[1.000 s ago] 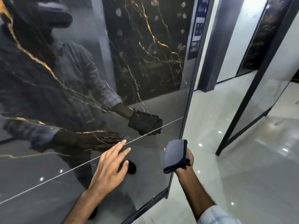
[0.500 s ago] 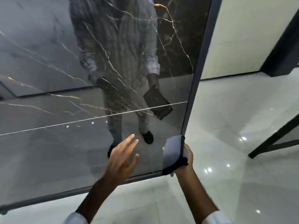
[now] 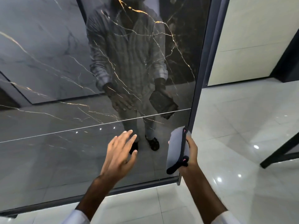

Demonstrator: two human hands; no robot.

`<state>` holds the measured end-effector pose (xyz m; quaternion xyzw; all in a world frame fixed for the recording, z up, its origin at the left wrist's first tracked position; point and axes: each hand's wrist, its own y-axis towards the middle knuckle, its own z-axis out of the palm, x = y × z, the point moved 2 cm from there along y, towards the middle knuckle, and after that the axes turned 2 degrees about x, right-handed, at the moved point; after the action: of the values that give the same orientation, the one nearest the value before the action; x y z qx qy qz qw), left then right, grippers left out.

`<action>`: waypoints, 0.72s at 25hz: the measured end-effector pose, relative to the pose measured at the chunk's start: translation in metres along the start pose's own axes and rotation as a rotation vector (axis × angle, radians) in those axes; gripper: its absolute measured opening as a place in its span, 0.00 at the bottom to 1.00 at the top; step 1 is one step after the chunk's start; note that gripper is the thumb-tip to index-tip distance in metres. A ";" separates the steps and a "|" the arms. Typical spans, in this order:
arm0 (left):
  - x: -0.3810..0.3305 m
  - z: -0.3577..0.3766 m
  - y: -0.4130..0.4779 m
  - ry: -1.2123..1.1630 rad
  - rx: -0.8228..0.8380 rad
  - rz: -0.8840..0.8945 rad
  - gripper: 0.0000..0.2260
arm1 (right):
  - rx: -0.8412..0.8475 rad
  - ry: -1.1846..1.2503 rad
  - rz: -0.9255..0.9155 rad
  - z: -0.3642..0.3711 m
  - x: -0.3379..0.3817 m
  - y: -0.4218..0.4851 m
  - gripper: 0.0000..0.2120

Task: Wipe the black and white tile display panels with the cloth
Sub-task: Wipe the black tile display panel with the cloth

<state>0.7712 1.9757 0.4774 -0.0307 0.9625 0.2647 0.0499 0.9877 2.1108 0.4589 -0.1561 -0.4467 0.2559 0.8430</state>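
A glossy black tile panel (image 3: 56, 88) with gold and white veins fills the left and centre, with a thin joint line across it. It mirrors a person in a striped shirt. My right hand (image 3: 191, 152) grips a folded grey cloth (image 3: 175, 149) at the panel's lower right edge, against the dark frame. My left hand (image 3: 121, 152) hovers in front of the lower panel, fingers spread and relaxed, holding nothing. I cannot tell whether it touches the tile.
The panel's dark metal frame (image 3: 203, 65) runs up its right side and along its base. A white tile panel (image 3: 252, 38) stands behind at the right. Shiny white floor tiles (image 3: 234, 123) spread right and below. A black stand leg (image 3: 281, 152) crosses the right edge.
The view has swung left and down to face the panel squarely. My left hand has come off the tile and drawn slightly back. My right hand keeps the cloth at the panel's right edge.
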 end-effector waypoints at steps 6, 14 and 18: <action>0.033 0.018 0.037 0.144 -0.200 0.086 0.25 | 0.035 0.154 -0.471 0.029 0.021 0.041 0.33; 0.093 0.147 0.044 0.443 -0.500 0.219 0.35 | -0.297 -0.703 -1.685 0.034 -0.057 0.145 0.28; 0.102 0.162 0.049 0.492 -0.682 0.263 0.33 | -0.343 -1.002 -2.095 0.017 -0.080 0.180 0.27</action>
<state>0.6781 2.0976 0.3525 0.0150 0.7990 0.5562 -0.2279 0.8840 2.2133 0.3261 0.2946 -0.6675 -0.5936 0.3396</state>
